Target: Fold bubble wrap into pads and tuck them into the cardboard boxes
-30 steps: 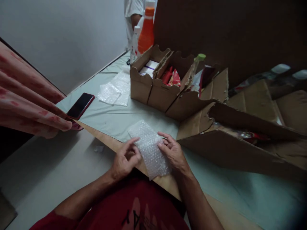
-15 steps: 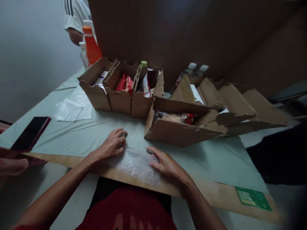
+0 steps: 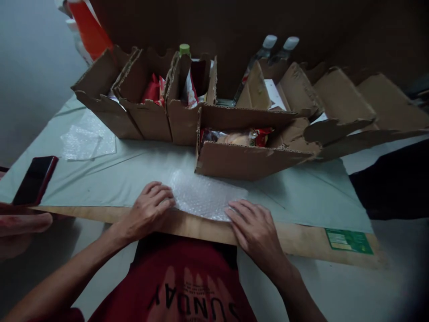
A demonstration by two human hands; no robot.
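A sheet of bubble wrap (image 3: pixel 204 195) lies flat on the pale green table cover (image 3: pixel 311 197), near the table's wooden front edge. My left hand (image 3: pixel 147 212) rests palm down at its left end, fingers stretched over the wrap's edge. At the right end, my right hand (image 3: pixel 256 230) lies flat with its fingertips on the wrap. Neither hand grips anything.
A long cardboard tray (image 3: pixel 248 152) with snack packets stands just behind the wrap. Three cardboard boxes (image 3: pixel 150 116) of goods stand at the back left, bottles (image 3: pixel 264 51) behind. A dark phone (image 3: pixel 35 179) and more bubble wrap (image 3: pixel 89 138) lie at the left. Another person's sleeve (image 3: pixel 23 222) shows at far left.
My hands went from holding and folding the wrap to pressing it flat. The wrap now lies farther up the table. My view swung to the right and down.
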